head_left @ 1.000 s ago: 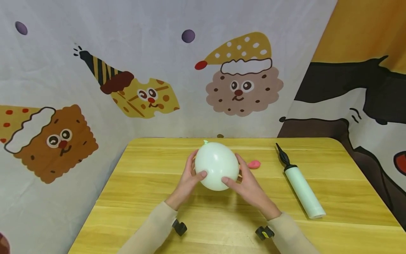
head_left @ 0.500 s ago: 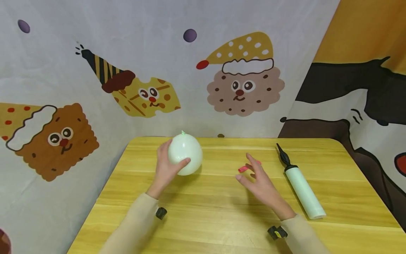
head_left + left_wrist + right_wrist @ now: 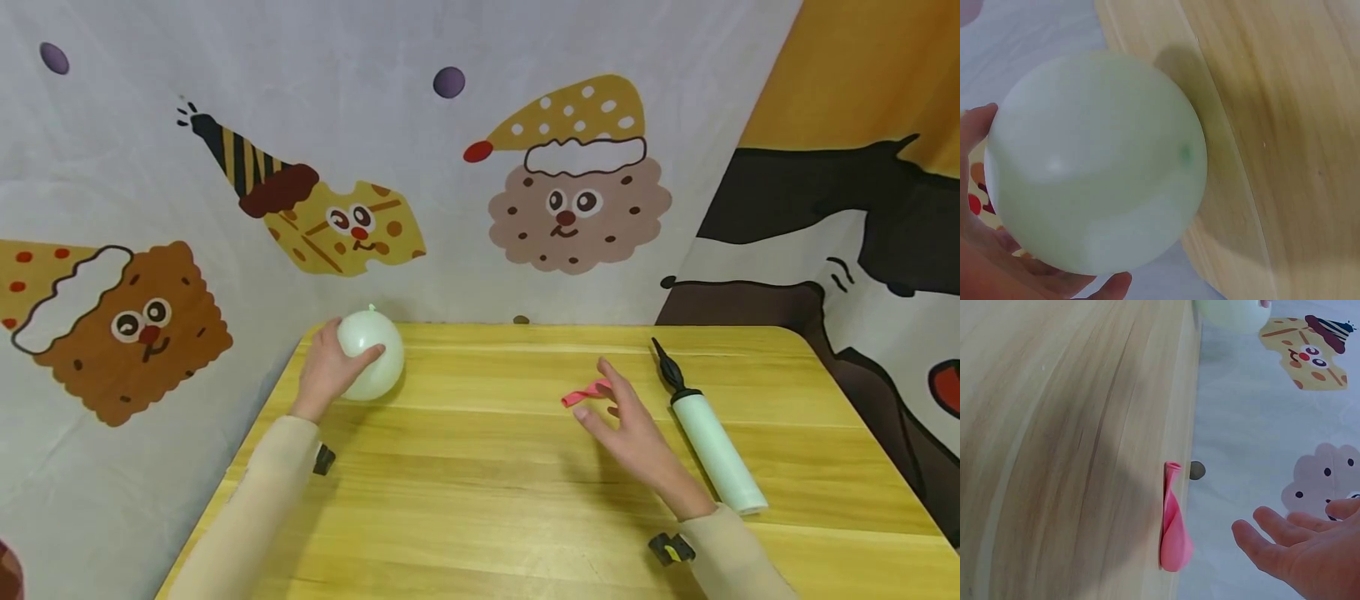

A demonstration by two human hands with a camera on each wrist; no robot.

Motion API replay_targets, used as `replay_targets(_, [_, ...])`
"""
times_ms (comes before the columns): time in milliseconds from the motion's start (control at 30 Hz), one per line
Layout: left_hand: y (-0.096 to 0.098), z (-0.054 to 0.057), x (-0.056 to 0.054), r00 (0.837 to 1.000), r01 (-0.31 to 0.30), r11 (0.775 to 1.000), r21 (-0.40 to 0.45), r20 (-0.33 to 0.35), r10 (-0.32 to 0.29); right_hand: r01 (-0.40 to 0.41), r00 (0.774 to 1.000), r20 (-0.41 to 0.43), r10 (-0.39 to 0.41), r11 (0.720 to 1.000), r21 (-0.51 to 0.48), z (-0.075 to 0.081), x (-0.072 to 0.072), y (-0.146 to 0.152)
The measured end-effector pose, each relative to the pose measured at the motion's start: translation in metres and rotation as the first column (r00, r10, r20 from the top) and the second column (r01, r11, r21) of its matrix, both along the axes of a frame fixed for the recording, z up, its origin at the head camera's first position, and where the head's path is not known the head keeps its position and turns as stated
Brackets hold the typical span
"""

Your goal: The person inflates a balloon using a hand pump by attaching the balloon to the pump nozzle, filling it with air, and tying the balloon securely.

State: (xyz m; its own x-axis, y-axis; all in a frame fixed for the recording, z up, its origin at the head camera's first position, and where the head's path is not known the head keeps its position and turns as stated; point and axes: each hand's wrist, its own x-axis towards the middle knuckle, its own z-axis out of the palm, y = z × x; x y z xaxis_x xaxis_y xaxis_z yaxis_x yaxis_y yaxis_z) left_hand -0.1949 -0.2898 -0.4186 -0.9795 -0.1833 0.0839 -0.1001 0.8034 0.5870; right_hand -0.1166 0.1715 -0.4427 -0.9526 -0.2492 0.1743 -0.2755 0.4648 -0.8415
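Observation:
An inflated pale green balloon, its knotted tip pointing up and back, is at the far left of the table. My left hand grips it from the left side, thumb across its front and fingers round behind. In the left wrist view the balloon fills much of the picture. A limp pink balloon lies uninflated on the table. Over it in the head view hovers my right hand, fingers loosely extended and holding nothing; the right wrist view shows a gap between this hand and the pink balloon.
A hand balloon pump with a pale green barrel and black nozzle lies at the right of the wooden table. Behind the table's back edge hangs a cloth printed with cartoon food. Dark wrist cameras sit below the sleeves.
Both hands held the pale green balloon in the middle a second ago. The right hand let go and moved right, while the left carried the balloon to the far left.

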Motion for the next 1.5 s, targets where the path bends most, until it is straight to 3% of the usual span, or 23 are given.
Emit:
replay_targets(233, [-0.006,0.0,-0.01,0.998,0.007,1.0,-0.011,0.056,-0.006,0.006,1.0,0.012,-0.006,1.0,0.003,-0.002,0.001,0.001])
replay_targets(333, [-0.006,0.001,-0.011,0.999,0.008,1.0,-0.005,0.049,-0.008,0.009,1.0,0.012,-0.009,1.0,0.005,-0.003,0.002,0.002])
replay_targets(467, [-0.003,0.0,-0.01,1.0,-0.001,1.0,-0.011,-0.015,0.001,0.025,1.0,0.011,-0.025,0.999,0.026,-0.006,0.002,0.006])
replay_targets(567, [0.002,-0.003,-0.006,0.993,-0.013,1.0,-0.015,-0.12,0.011,0.039,0.999,0.006,-0.039,0.999,0.039,-0.007,0.002,0.01])
replay_targets(667, [0.013,-0.006,-0.001,0.964,0.004,1.0,-0.019,-0.267,-0.009,0.04,0.999,0.0,-0.04,0.998,0.041,-0.005,0.003,0.015])
replay_targets(800, [0.039,-0.008,0.009,0.895,0.08,0.995,-0.06,-0.435,-0.099,0.033,0.999,-0.021,-0.031,0.997,0.074,-0.001,0.005,0.022])
replay_targets(967, [0.083,-0.01,0.017,0.81,0.226,0.959,-0.171,-0.514,-0.282,0.055,0.997,-0.054,-0.046,0.981,0.188,0.007,0.01,0.033])
replay_targets(1067, [0.112,-0.012,0.018,0.777,0.318,0.923,-0.218,-0.498,-0.386,0.081,0.996,-0.057,-0.069,0.962,0.261,0.012,0.013,0.041])
replay_targets(1133, [0.13,-0.013,0.019,0.77,0.367,0.9,-0.236,-0.466,-0.437,0.096,0.995,-0.062,-0.081,0.949,0.302,0.013,0.014,0.047])
replay_targets(1333, [0.183,-0.023,0.018,0.782,0.48,0.831,-0.282,-0.291,-0.551,0.154,0.984,-0.144,-0.103,0.901,0.406,0.014,0.017,0.065])
replay_targets(1500, [0.223,-0.033,0.013,0.777,0.559,0.776,-0.293,-0.14,-0.613,0.196,0.974,-0.191,-0.121,0.874,0.444,0.015,0.022,0.08])
